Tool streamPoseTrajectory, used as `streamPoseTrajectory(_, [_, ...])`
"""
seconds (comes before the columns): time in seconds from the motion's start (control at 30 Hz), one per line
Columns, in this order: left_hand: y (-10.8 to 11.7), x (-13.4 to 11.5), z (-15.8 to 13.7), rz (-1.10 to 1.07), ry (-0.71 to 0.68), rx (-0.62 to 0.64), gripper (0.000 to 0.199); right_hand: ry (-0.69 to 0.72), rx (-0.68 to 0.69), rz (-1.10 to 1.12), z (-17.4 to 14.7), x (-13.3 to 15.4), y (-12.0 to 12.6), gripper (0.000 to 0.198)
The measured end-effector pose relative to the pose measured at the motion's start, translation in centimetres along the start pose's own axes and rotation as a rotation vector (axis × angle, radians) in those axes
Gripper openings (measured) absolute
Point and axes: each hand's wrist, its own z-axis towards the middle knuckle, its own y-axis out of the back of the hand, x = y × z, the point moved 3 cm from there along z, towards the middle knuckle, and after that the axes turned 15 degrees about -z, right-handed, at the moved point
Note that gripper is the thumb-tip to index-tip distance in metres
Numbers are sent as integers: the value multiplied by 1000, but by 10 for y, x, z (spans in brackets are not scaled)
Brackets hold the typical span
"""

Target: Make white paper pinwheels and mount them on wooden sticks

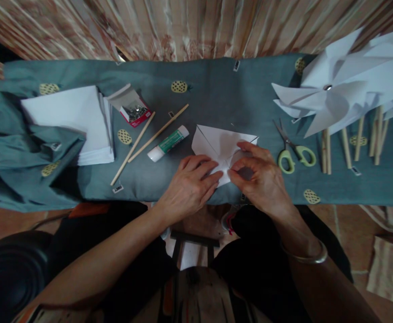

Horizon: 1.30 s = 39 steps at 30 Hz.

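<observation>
A white paper sheet [216,137] with diagonal cuts or lines from its corners lies on the cloth in front of me. My left hand [193,179] rests on its near left part, fingers stretched out and pressing it down. With thumb and fingertips together, my right hand [258,172] pinches a corner of the paper near the sheet's middle. Left of the sheet lies a glue stick [168,143] with a green label. Scissors [293,150] with light green handles lie partly open, to the right of my right hand.
Two thin wooden sticks [158,133] lie left of the glue stick. Behind them stands an opened red box [136,112] of small metal pins. Stacked white paper [71,116] is at the left. Several paper pinwheels [337,89] on sticks cover the right end of the cloth-covered table [213,85].
</observation>
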Motion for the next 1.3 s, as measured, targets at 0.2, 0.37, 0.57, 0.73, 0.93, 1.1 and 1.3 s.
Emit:
streamPoseTrajectory(0.2, [0,0,1,9,2,3,29,-16,13,2,0,1,0,8])
streamPoseTrajectory(0.37, [0,0,2,7,0,6,29,-33,19,1,0,1,1,6])
streamPoseTrajectory(0.57, [1,-1,2,14,-5,16,29,-25,13,6,-3,1,2,5])
streamPoseTrajectory(0.73, [1,0,2,17,6,30,28,51,29,30,-5,2,3,23])
streamPoseTrajectory(0.93, [1,0,3,-2,16,26,26,87,57,32,-6,4,3,34])
streamPoseTrajectory(1.1, [0,1,3,6,27,35,25,121,71,15,-6,6,2,37])
streamPoseTrajectory(1.3, [0,1,3,30,21,31,26,163,67,-46,-12,12,-4,44])
